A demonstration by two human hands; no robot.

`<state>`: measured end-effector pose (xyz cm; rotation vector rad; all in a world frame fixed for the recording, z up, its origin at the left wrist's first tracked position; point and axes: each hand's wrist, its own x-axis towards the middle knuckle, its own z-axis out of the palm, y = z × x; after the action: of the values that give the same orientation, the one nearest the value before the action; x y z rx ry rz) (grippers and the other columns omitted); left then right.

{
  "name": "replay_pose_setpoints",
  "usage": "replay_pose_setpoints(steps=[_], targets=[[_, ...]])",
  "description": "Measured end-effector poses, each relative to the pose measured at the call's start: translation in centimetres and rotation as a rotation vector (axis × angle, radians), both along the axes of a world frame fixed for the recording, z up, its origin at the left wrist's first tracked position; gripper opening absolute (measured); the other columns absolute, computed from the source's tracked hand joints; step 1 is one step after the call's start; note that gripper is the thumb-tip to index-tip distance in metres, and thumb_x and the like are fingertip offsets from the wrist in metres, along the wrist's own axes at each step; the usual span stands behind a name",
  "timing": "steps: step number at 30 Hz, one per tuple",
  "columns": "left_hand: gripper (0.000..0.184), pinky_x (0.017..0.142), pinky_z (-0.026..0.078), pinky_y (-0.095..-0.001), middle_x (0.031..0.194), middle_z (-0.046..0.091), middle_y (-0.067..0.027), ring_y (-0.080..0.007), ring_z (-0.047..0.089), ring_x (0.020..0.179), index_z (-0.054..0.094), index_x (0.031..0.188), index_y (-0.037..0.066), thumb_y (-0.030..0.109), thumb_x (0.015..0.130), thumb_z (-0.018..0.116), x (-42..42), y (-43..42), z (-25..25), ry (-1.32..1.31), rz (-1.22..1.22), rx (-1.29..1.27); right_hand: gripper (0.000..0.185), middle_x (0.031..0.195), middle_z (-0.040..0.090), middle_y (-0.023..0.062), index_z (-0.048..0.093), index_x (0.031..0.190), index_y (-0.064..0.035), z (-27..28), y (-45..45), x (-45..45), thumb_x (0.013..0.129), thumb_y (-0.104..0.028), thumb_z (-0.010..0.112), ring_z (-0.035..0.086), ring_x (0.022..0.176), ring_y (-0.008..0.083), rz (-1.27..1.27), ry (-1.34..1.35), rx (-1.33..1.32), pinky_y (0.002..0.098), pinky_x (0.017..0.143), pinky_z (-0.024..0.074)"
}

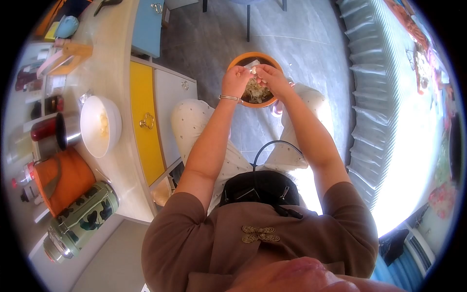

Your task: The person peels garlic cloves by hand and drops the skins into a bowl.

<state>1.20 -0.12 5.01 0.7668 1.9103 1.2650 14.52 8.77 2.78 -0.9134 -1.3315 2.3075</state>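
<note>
Above an orange-rimmed bin (278, 66) on the floor, my left hand (235, 81) and my right hand (273, 80) meet at the fingertips. Between them is a small whitish garlic clove (253, 70), pinched from both sides. Dry, papery peelings (255, 92) and some white scraps fill the bin below. On the counter to my left stands a white bowl (91, 127) with several pale, peeled cloves (104, 125) inside. A bracelet circles my left wrist.
A camouflage-pattern flask (87, 216), an orange bag (65, 180) and a metal cup (69, 130) stand on the counter (124, 173). Yellow and white drawers (146, 117) face my left leg. A bed with a ruffled skirt (367, 97) runs along the right.
</note>
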Motion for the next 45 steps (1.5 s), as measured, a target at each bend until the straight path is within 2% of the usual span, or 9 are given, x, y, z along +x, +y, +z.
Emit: replay_pose_setpoints(steps=[2, 8, 12, 15, 17, 21, 27, 35, 45], targets=[[0.027, 0.070, 0.047, -0.0257, 0.080, 0.067, -0.0043, -0.0111, 0.060, 0.074, 0.067, 0.092, 0.000, 0.024, 0.082, 0.064, 0.2, -0.1, 0.8, 0.001, 0.032, 0.025, 0.022, 0.087, 0.062, -0.0006, 0.059, 0.104, -0.0047, 0.4, -0.1, -0.1, 0.094, -0.023, 0.052, 0.049, 0.072, 0.0043, -0.012, -0.001, -0.003, 0.0192, 0.063, 0.0396], [0.024, 0.067, 0.047, -0.0255, 0.076, 0.065, -0.0036, -0.0103, 0.057, 0.070, 0.067, 0.091, 0.000, 0.022, 0.083, 0.064, -0.8, 0.3, -3.8, 0.095, 0.066, 0.065, 0.021, 0.087, 0.063, 0.0016, 0.059, 0.104, -0.0048, 0.3, 0.6, 0.1, 0.094, -0.021, 0.051, 0.051, 0.072, 0.0055, -0.114, 0.079, -0.245, 0.0194, 0.062, 0.0408], [0.023, 0.065, 0.048, -0.0267, 0.076, 0.066, -0.0052, -0.0120, 0.059, 0.069, 0.066, 0.088, 0.000, 0.022, 0.081, 0.066, -0.2, 0.1, -2.2, 0.129, -0.011, -0.054, 0.020, 0.083, 0.061, 0.0012, 0.059, 0.104, -0.0041, 0.4, 0.7, 0.2, 0.093, -0.020, 0.052, 0.052, 0.070, 0.0059, -0.107, 0.146, -0.289, 0.0190, 0.060, 0.0416], [0.022, 0.064, 0.048, -0.0284, 0.076, 0.066, -0.0067, -0.0146, 0.061, 0.067, 0.065, 0.084, 0.001, 0.022, 0.078, 0.068, 0.1, 0.0, -1.7, 0.147, -0.029, -0.057, 0.019, 0.079, 0.060, 0.0001, 0.059, 0.103, -0.0036, 0.1, 0.9, 0.3, 0.093, -0.018, 0.052, 0.052, 0.067, 0.0060, -0.097, 0.165, -0.386, 0.0186, 0.057, 0.0420], [0.021, 0.069, 0.049, -0.0346, 0.077, 0.066, -0.0117, -0.0260, 0.063, 0.074, 0.063, 0.080, 0.003, 0.023, 0.077, 0.067, 0.1, -0.1, -1.5, 0.209, -0.087, -0.071, 0.018, 0.078, 0.059, -0.0009, 0.059, 0.101, -0.0037, 0.2, 0.9, 0.3, 0.092, -0.018, 0.053, 0.052, 0.065, 0.0061, -0.112, 0.156, -0.430, 0.0188, 0.056, 0.0422], [0.020, 0.071, 0.049, -0.0356, 0.081, 0.065, -0.0125, -0.0277, 0.063, 0.076, 0.063, 0.080, 0.003, 0.022, 0.077, 0.066, 0.2, 0.0, -0.9, 0.312, -0.134, -0.177, 0.017, 0.078, 0.059, -0.0009, 0.060, 0.100, -0.0044, 0.2, 0.9, 0.4, 0.092, -0.018, 0.053, 0.052, 0.065, 0.0056, -0.107, 0.157, -0.429, 0.0187, 0.056, 0.0422], [0.023, 0.073, 0.049, -0.0324, 0.090, 0.065, -0.0133, -0.0262, 0.063, 0.081, 0.066, 0.086, 0.003, 0.026, 0.079, 0.065, 0.1, -0.1, -2.7, 0.450, -0.144, 0.015, 0.017, 0.080, 0.060, -0.0003, 0.059, 0.101, -0.0055, -0.1, 0.9, 0.3, 0.093, -0.019, 0.053, 0.052, 0.067, 0.0059, -0.057, 0.131, -0.338, 0.0193, 0.059, 0.0424], [0.019, 0.068, 0.049, -0.0273, 0.083, 0.066, -0.0089, -0.0158, 0.062, 0.073, 0.066, 0.087, 0.002, 0.019, 0.080, 0.068, 0.2, 0.1, -2.9, 0.269, -0.085, 0.101, 0.019, 0.084, 0.058, 0.0016, 0.056, 0.098, -0.0053, -0.4, 0.2, 0.2, 0.095, -0.023, 0.049, 0.049, 0.070, 0.0069, -0.015, 0.020, -0.094, 0.0195, 0.062, 0.0408], [0.019, 0.063, 0.049, -0.0308, 0.077, 0.065, -0.0091, -0.0194, 0.063, 0.069, 0.063, 0.080, 0.002, 0.019, 0.077, 0.070, 0.7, -0.2, -1.0, 0.340, -0.126, 0.063, 0.020, 0.084, 0.058, 0.0014, 0.056, 0.097, -0.0049, -0.6, -0.3, 0.0, 0.095, -0.024, 0.050, 0.050, 0.071, 0.0075, 0.012, -0.032, 0.054, 0.0206, 0.064, 0.0408]])
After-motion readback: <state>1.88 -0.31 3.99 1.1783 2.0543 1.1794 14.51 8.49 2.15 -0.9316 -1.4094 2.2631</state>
